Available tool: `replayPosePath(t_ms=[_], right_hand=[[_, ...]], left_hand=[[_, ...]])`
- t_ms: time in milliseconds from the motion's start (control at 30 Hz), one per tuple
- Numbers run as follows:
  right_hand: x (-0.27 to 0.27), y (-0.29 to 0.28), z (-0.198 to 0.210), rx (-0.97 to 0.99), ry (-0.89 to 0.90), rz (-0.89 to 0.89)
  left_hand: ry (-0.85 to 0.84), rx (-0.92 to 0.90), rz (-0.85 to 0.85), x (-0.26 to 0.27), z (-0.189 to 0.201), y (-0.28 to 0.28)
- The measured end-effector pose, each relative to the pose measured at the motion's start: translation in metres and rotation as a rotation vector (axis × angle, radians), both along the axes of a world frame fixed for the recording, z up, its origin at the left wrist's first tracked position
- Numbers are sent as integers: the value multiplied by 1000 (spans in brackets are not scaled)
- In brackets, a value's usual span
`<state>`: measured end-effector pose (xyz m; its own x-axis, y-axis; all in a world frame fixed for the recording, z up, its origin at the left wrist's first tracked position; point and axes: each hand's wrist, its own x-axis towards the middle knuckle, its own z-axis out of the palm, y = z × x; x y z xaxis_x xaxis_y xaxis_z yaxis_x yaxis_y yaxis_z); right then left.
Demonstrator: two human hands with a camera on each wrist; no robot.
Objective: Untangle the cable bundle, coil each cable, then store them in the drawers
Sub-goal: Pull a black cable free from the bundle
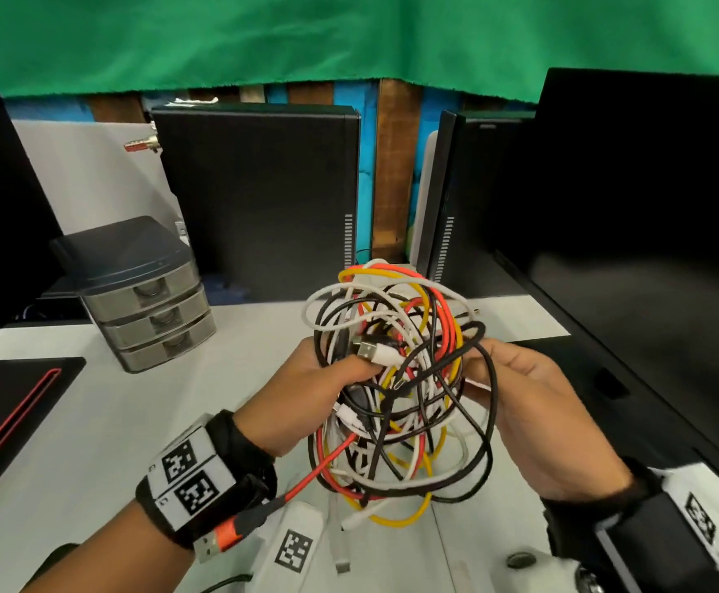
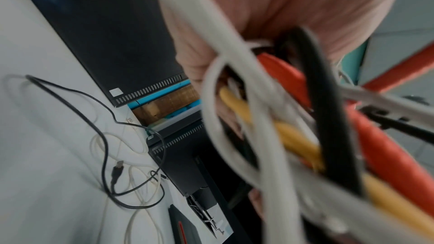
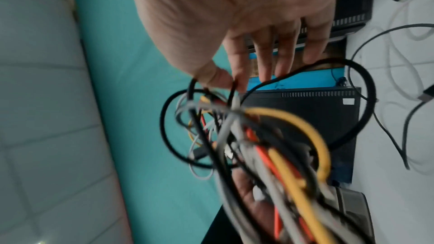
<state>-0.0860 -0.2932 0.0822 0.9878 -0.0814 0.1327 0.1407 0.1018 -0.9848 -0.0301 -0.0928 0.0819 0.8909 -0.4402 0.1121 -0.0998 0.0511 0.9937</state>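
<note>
Above the white table (image 1: 92,442) I hold a tangled cable bundle (image 1: 396,378) of black, white, yellow and orange-red cables. My left hand (image 1: 306,387) grips its left side with fingers curled into the loops; in the left wrist view the left palm (image 2: 305,6) sits behind the blurred strands (image 2: 293,136). My right hand (image 1: 520,391) holds the right side; the right wrist view shows its thumb and forefinger (image 3: 237,66) pinching a black loop (image 3: 366,99) of the bundle (image 3: 270,146). An orange cable's USB plug (image 1: 216,543) dangles by my left wrist. The grey three-drawer unit (image 1: 152,310) stands shut at back left.
Two black computer towers (image 1: 255,199) stand at the back, and a dark monitor (image 1: 648,207) fills the right. A black pad with a red stripe (image 1: 7,404) lies at the left. Loose black and white cables (image 2: 117,170) lie on the table. A white tagged device (image 1: 293,545) sits near me.
</note>
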Motion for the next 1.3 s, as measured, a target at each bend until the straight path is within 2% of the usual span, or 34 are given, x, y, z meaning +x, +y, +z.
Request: replayPosePath(t_ms=[100, 200, 333, 467, 600, 667, 833, 1033, 1133, 1300], right_hand=[[-4, 5, 2, -22, -15, -156], [-7, 4, 4, -64, -70, -170], [-8, 0, 10, -43, -161, -109], [-8, -5, 12, -31, -155, 30], [-5, -18, 13, -153, -206, 190], [-3, -21, 11, -217, -263, 186], [0, -21, 7, -180, -350, 85], [-1, -15, 6, -183, -396, 122], [-1, -15, 5, -168, -362, 92], [-1, -19, 12, -65, -197, 36]], left_hand=[[24, -63, 43, 1, -6, -3], [2, -66, 40, 0, -7, -4], [7, -35, 38, -2, -2, -3], [5, 56, 14, -7, 3, -3], [-4, 107, -11, -9, 7, -2], [-2, 116, -23, -12, 10, -2], [98, 73, -50, -16, 16, -4], [258, 17, -53, -13, 11, -4], [290, 84, -49, -12, 12, -3], [323, 180, -50, -10, 14, -3]])
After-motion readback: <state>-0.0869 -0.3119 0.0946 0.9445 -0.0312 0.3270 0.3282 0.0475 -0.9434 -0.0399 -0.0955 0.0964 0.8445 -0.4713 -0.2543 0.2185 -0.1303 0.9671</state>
